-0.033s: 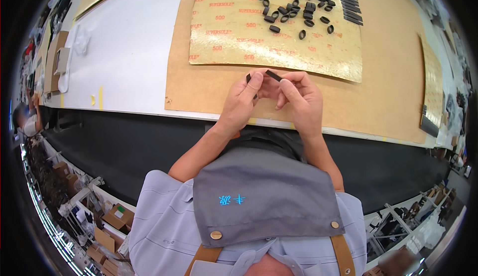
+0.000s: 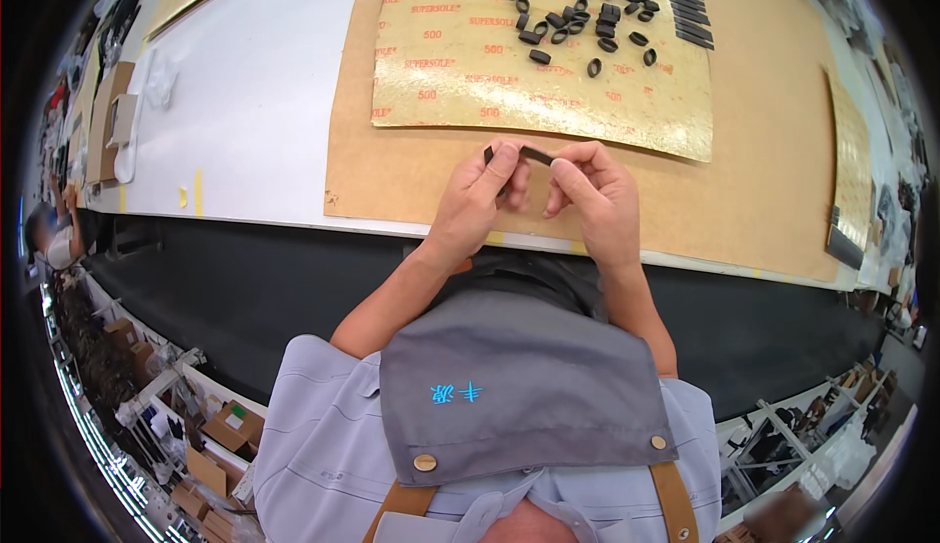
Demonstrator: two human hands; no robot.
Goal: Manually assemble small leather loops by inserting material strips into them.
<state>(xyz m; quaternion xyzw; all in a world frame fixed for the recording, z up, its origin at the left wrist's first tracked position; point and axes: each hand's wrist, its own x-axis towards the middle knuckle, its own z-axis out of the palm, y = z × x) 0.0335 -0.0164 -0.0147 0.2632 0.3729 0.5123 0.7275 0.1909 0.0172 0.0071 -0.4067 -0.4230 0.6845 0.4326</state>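
In front of me, over the near side of the brown board (image 2: 392, 171), I hold a short, flat black strip (image 2: 536, 155) between both hands. My left hand (image 2: 475, 200) pinches it with the thumb on top; a dark end (image 2: 489, 154) pokes out beside that thumb. The other end sits between the thumb and fingers of my right hand (image 2: 602, 205). The strip arches slightly between them. How its parts lie inside my left fingers is hidden. Past my hands lies a shiny yellowish sheet (image 2: 460, 83) with many small black loops (image 2: 594, 68) scattered on it.
Flat black strips (image 2: 691, 14) lie in a row at the sheet's right edge. Another yellowish sheet (image 2: 847, 161) with a dark piece is at the right. Cardboard boxes (image 2: 116, 120) stand at the left of the white table (image 2: 255, 93). A person (image 2: 61, 235) is at far left.
My right hand has shifted slightly right and away from the left one. The strip now shows more of its narrow edge and a slight arch. My left hand stays almost in place.
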